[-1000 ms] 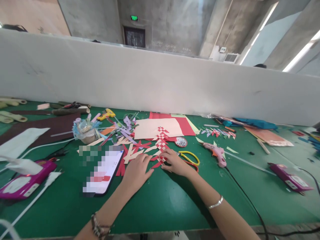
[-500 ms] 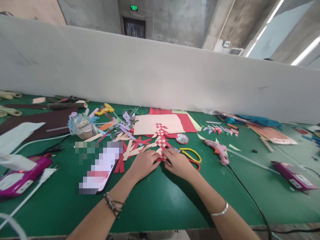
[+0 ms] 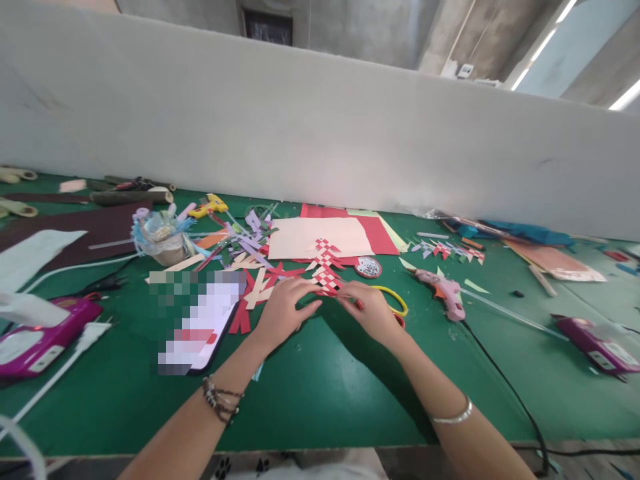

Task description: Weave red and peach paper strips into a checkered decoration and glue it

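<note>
A woven red and cream checkered paper strip [image 3: 327,259] with pointed edges lies on the table, its far end over a cream sheet [image 3: 295,239]. My left hand [image 3: 285,310] presses its fingertips on the strip's near end, steadying it, while the thumb stands apart below. At the same end, my right hand [image 3: 373,313] has its fingers closed on a red paper end of the weave. Partly behind the right hand are scissors with yellow and red handles [image 3: 403,305]. Cut red and cream paper strips [image 3: 257,293] lie beside the left hand.
Left stand a phone [image 3: 220,320], a purple device [image 3: 55,337] and a ribbon-filled cup [image 3: 167,247]. Right lie a pink glue gun [image 3: 443,290] with a cord and another purple device [image 3: 597,343]. A round speckled disc [image 3: 369,267] is near the weave. A white partition [image 3: 320,133] rises behind.
The view has tilted down slightly. My hands have parted a little at the near end of the weave, and my left thumb has spread away from the fingers.
</note>
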`<action>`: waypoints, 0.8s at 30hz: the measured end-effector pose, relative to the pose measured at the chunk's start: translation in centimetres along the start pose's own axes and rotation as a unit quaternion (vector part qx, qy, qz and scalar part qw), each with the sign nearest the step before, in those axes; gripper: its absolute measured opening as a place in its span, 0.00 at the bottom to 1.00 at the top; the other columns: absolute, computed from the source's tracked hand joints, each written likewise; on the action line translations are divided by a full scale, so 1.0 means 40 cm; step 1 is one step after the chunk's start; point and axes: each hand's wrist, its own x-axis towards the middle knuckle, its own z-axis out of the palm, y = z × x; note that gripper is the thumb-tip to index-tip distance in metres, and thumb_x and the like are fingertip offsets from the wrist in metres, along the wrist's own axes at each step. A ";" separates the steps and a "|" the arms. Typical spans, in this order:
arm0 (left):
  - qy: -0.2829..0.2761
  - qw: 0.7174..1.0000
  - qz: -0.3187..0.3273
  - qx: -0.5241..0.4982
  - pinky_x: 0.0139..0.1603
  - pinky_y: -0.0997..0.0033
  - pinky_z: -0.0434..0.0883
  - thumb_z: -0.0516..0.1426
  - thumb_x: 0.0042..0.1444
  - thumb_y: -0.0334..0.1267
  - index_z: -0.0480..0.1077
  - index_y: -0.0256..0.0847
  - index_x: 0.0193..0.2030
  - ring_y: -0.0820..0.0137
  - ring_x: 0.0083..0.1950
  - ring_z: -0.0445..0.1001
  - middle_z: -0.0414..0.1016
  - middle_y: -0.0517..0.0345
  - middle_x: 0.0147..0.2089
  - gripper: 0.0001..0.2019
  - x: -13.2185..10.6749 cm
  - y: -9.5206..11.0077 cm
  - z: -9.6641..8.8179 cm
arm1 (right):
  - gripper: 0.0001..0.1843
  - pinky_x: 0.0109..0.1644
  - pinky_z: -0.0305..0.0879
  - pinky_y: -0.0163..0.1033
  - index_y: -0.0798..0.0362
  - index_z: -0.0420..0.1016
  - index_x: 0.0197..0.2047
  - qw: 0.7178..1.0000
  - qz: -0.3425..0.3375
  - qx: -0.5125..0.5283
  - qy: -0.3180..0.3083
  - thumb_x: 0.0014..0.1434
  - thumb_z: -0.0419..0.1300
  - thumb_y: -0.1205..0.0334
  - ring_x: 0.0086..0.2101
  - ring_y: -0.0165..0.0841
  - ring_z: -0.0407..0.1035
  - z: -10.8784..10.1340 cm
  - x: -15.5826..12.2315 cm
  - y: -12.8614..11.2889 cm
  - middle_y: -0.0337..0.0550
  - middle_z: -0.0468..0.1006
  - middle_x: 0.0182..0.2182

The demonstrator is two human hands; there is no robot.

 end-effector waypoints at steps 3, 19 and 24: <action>0.019 0.999 -0.036 -0.015 0.49 0.60 0.63 0.55 0.55 0.44 0.70 0.45 0.44 0.62 0.47 0.70 0.75 0.54 0.44 0.12 -0.002 0.008 -0.003 | 0.08 0.39 0.65 0.36 0.52 0.73 0.34 0.998 0.006 0.060 0.008 0.59 0.53 0.65 0.35 0.32 0.69 -0.008 0.001 -0.008 0.43 0.76 0.33; 0.008 0.989 -0.141 -0.034 0.50 0.55 0.56 0.55 0.54 0.43 0.72 0.45 0.33 0.62 0.42 0.71 0.77 0.60 0.38 0.07 -0.004 0.029 0.002 | 0.12 0.43 0.66 0.41 0.49 0.70 0.46 0.977 -0.136 -0.140 0.085 0.59 0.54 0.64 0.39 0.34 0.67 -0.001 -0.019 0.001 0.46 0.72 0.38; 0.015 0.993 -0.113 -0.029 0.48 0.57 0.58 0.53 0.54 0.46 0.72 0.44 0.32 0.63 0.40 0.72 0.77 0.59 0.37 0.10 -0.006 0.027 0.010 | 0.11 0.42 0.64 0.39 0.50 0.71 0.45 0.948 -0.187 -0.258 0.027 0.62 0.51 0.64 0.38 0.33 0.67 -0.007 -0.021 0.000 0.46 0.73 0.36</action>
